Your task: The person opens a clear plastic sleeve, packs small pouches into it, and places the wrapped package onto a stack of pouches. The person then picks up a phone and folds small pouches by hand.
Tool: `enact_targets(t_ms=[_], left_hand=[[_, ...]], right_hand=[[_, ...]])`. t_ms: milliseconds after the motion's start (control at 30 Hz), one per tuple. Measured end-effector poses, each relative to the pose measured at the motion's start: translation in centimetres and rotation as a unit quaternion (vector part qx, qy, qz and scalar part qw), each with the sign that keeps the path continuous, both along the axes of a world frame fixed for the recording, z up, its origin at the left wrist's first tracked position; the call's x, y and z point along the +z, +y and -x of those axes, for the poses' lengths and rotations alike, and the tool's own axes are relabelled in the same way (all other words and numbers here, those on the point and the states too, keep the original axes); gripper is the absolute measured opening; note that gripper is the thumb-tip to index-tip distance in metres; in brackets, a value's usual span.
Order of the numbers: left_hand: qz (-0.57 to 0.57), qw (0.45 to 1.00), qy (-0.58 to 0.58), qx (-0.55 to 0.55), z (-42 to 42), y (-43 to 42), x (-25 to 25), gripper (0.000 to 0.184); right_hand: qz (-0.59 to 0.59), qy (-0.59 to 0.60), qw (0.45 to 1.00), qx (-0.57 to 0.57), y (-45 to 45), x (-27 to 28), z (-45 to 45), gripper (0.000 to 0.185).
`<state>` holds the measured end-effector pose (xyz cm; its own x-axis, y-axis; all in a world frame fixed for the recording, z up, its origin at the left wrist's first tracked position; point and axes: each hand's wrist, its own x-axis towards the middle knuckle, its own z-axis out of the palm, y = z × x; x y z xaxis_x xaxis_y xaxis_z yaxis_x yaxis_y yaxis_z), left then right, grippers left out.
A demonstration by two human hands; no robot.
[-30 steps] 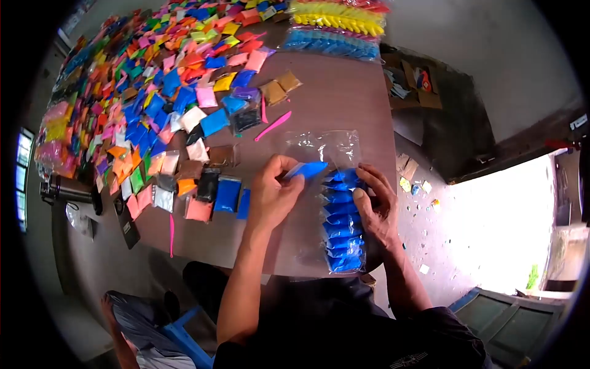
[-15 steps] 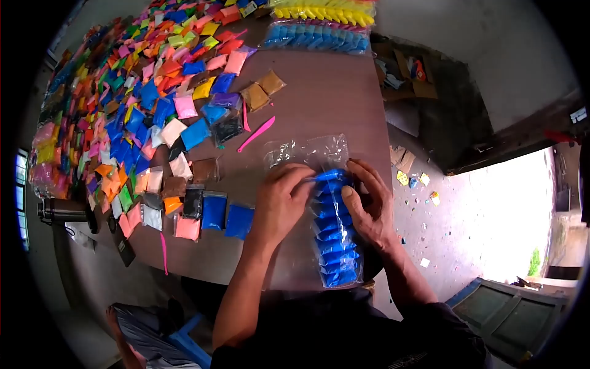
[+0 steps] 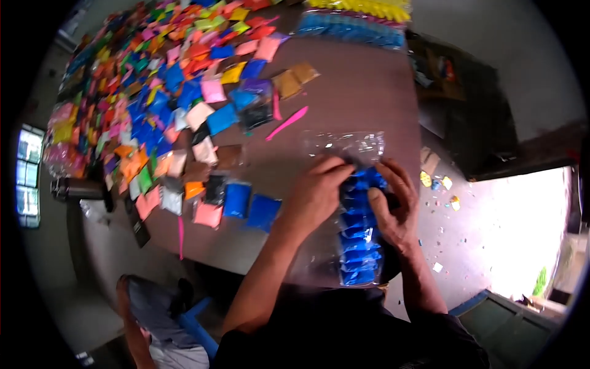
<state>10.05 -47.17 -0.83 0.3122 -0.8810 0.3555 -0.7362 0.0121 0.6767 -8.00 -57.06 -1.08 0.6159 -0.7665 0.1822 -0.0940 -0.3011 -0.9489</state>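
A long clear plastic bag [image 3: 367,243] lies on the table before me, filled with a row of overlapping blue packets [image 3: 358,230]. Its see-through top end [image 3: 353,142] spreads flat beyond my hands. At the bag's upper left, my left hand [image 3: 316,190] has its fingers pinched on the plastic next to the topmost packet. My right hand [image 3: 399,203] grips the upper right side, thumb on the blue packets and fingers curled round the edge. Two loose blue packets [image 3: 263,212] [image 3: 236,200] rest left of my left hand.
A big heap of colourful packets [image 3: 166,86] covers the table's left side. Pink plastic tools [image 3: 287,123] lie beyond the bag. Filled bags of yellow and blue packets [image 3: 350,31] are at the far edge. A dark flask [image 3: 77,189] stands left; a seated person's leg [image 3: 160,313] shows below.
The view has swung, so the table and everything on it sit further right in the picture. Both hands remain at the upper part of the bag, with slightly shifted fingers.
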Motion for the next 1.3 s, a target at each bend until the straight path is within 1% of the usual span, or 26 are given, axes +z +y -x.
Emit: enact_targets(t_ms=[67, 133, 200, 267, 300, 333, 400, 433, 500, 533, 600, 633, 700, 733, 800, 833, 867, 933, 967, 1000, 1067, 1100, 1167, 1200, 1267, 1300], left_hand=[[-0.012, 1.0, -0.017, 0.007, 0.4, 0.1, 0.3, 0.037], [-0.011, 0.999, -0.037, 0.031, 1.0, 0.0, -0.3, 0.038], [-0.007, 0.997, -0.058, 0.048, 1.1, 0.4, -0.2, 0.04], [0.002, 0.994, -0.056, 0.096, 1.8, 1.6, 0.3, 0.036], [0.003, 0.993, -0.016, 0.115, 1.7, 2.6, 0.6, 0.029], [0.001, 0.993, -0.018, 0.113, 1.3, 4.2, 1.1, 0.029], [-0.058, 0.978, -0.066, 0.189, 0.1, 7.8, 2.2, 0.032], [-0.058, 0.978, -0.067, 0.186, -0.3, 9.4, 2.8, 0.032], [-0.18, 0.949, -0.043, 0.254, -0.8, 11.8, 3.7, 0.034], [-0.18, 0.95, -0.043, 0.253, -0.8, 12.3, 3.6, 0.034], [-0.178, 0.95, -0.089, 0.24, -0.8, 13.0, 3.1, 0.039], [-0.176, 0.951, -0.089, 0.239, -0.8, 13.0, 2.8, 0.039], [-0.142, 0.949, -0.094, 0.265, -0.7, 12.8, 2.3, 0.047], [-0.138, 0.95, -0.094, 0.263, -0.7, 12.8, 2.4, 0.047], [-0.191, 0.944, -0.015, 0.267, -0.7, 13.0, 2.8, 0.049], [-0.176, 0.948, 0.009, 0.266, -0.7, 13.0, 3.0, 0.051], [-0.16, 0.951, 0.032, 0.261, -1.0, 13.3, 2.4, 0.049], [-0.121, 0.941, 0.193, 0.251, -1.2, 13.1, 3.6, 0.044], [-0.057, 0.94, 0.228, 0.245, -1.2, 12.4, 3.9, 0.039], [-0.068, 0.949, 0.205, 0.231, -1.7, 11.9, 5.0, 0.038], [-0.055, 0.942, 0.258, 0.209, -2.1, 10.6, 6.2, 0.032], [-0.056, 0.942, 0.258, 0.206, -2.1, 9.5, 6.3, 0.032], [0.009, 0.916, 0.347, 0.2, -1.6, 7.1, 6.3, 0.022], [0.008, 0.917, 0.347, 0.198, -1.6, 5.8, 5.5, 0.022], [0.065, 0.913, 0.378, 0.14, -1.9, 3.7, 2.6, 0.017], [0.031, 0.906, 0.403, 0.125, -2.1, 3.2, 1.9, 0.014]], right_hand=[[0.0, -0.003, 1.0, 0.001, 0.0, 0.0, -0.1, 0.045], [-0.023, 0.013, 1.0, 0.001, 0.1, 0.5, -0.2, 0.044], [-0.045, -0.004, 0.999, 0.001, 0.1, 0.3, -0.2, 0.047], [-0.044, 0.011, 0.999, -0.007, 0.0, -0.3, 0.0, 0.05], [-0.046, 0.009, 0.999, -0.007, 0.1, -0.2, -0.1, 0.05], [-0.054, 0.01, 0.998, -0.011, 0.2, 0.0, -0.1, 0.05], [-0.061, 0.01, 0.998, -0.019, 0.3, 0.2, 0.0, 0.051], [-0.064, 0.004, 0.998, -0.021, 0.5, 0.3, -0.1, 0.05], [-0.064, -0.003, 0.998, -0.023, 0.4, 0.4, -0.1, 0.05], [-0.063, -0.002, 0.998, -0.024, 0.4, 0.4, -0.1, 0.049], [-0.06, -0.001, 0.998, -0.023, 0.4, 0.5, -0.1, 0.048], [-0.057, -0.004, 0.998, -0.023, 0.5, 0.6, -0.1, 0.047], [-0.051, -0.009, 0.998, -0.025, 0.4, 0.5, 0.0, 0.043], [-0.047, -0.01, 0.998, -0.028, 0.3, 0.5, -0.1, 0.043], [-0.047, -0.007, 0.999, -0.023, 0.3, 0.5, 0.0, 0.043], [-0.035, -0.013, 0.999, -0.029, 0.3, 0.4, 0.0, 0.044], [-0.024, -0.025, 0.999, -0.018, 0.1, 0.0, 0.1, 0.046], [-0.035, -0.016, 0.999, -0.016, 0.0, 0.0, 0.3, 0.047], [-0.039, -0.026, 0.999, -0.015, 0.1, 0.4, 0.2, 0.048], [-0.021, -0.019, 0.999, -0.014, -0.1, 0.1, 0.2, 0.049], [-0.02, -0.014, 1.0, -0.014, -0.2, 0.4, 0.3, 0.049], [-0.019, -0.014, 1.0, -0.017, -0.2, 0.3, 0.3, 0.049], [-0.041, -0.031, 0.999, -0.016, -0.2, 0.2, 0.3, 0.049], [-0.041, -0.03, 0.999, -0.019, -0.3, 0.2, 0.2, 0.049], [-0.029, -0.026, 0.999, -0.016, -0.2, 0.4, 0.2, 0.049], [-0.032, -0.026, 0.999, -0.016, -0.2, 0.7, 0.2, 0.049]])
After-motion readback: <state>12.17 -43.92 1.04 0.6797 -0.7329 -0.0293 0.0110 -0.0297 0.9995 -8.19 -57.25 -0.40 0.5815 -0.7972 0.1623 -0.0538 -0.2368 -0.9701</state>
